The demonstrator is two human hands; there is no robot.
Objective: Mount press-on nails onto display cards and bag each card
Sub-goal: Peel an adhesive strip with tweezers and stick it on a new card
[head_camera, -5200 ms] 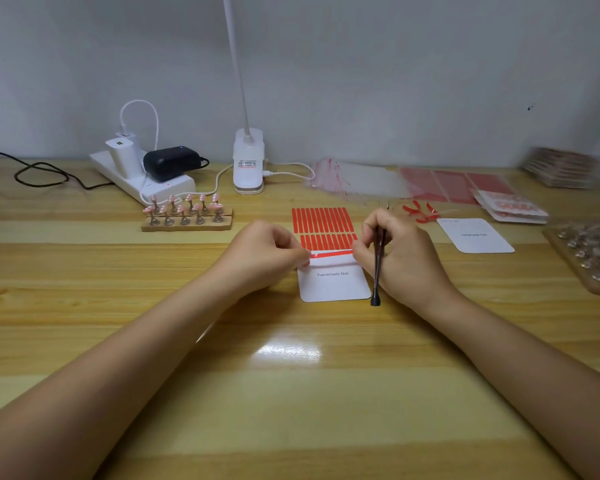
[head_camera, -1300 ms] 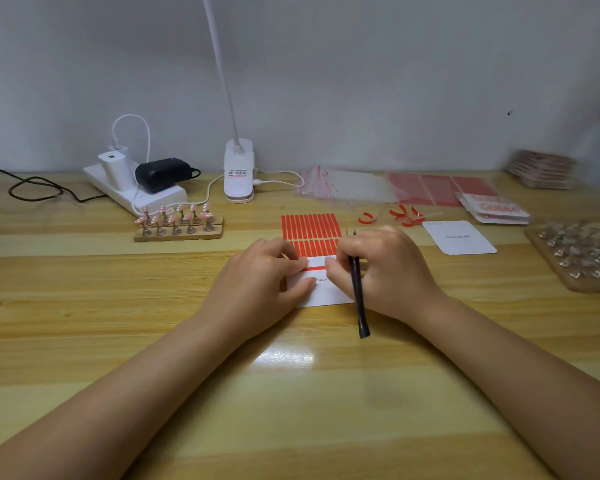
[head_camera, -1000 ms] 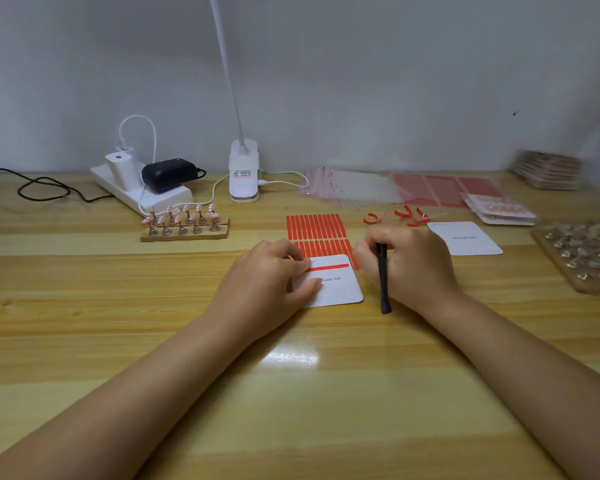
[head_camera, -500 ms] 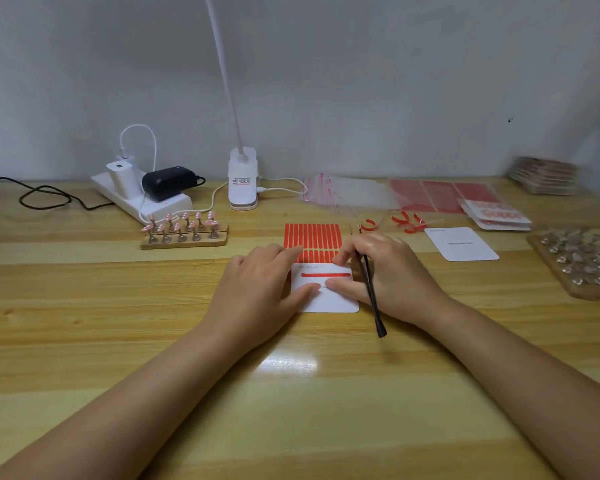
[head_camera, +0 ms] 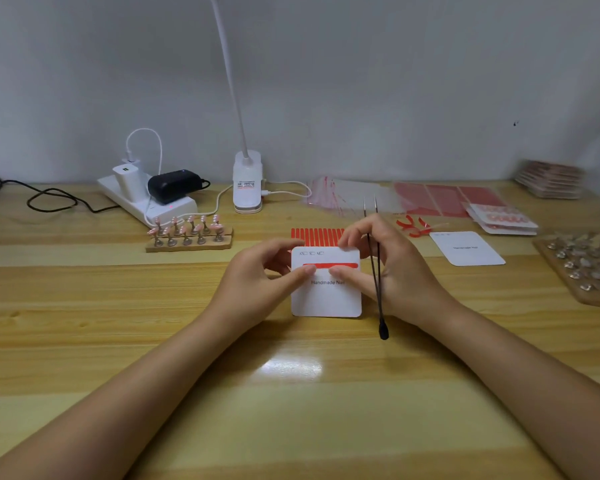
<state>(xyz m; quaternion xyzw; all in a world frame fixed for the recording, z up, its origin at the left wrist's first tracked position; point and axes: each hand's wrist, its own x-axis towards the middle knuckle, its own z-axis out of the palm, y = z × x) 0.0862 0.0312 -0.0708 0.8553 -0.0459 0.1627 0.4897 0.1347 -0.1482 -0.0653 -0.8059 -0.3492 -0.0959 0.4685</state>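
Showing white card point(head_camera: 326, 299), red strip point(head_camera: 329, 266), "Handmade Nail" print

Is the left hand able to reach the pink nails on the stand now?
Probably yes, once it lets go: the left hand now holds the card, but bare table lies between it and the nails.

Wooden table point(head_camera: 84, 341), items on top
Power strip point(head_camera: 146, 202), lamp base point(head_camera: 247, 183), nail stand point(head_camera: 189, 233), red strip sheet point(head_camera: 317, 236), clear bags point(head_camera: 347, 197), spare card point(head_camera: 466, 248), studded board point(head_camera: 584, 268).
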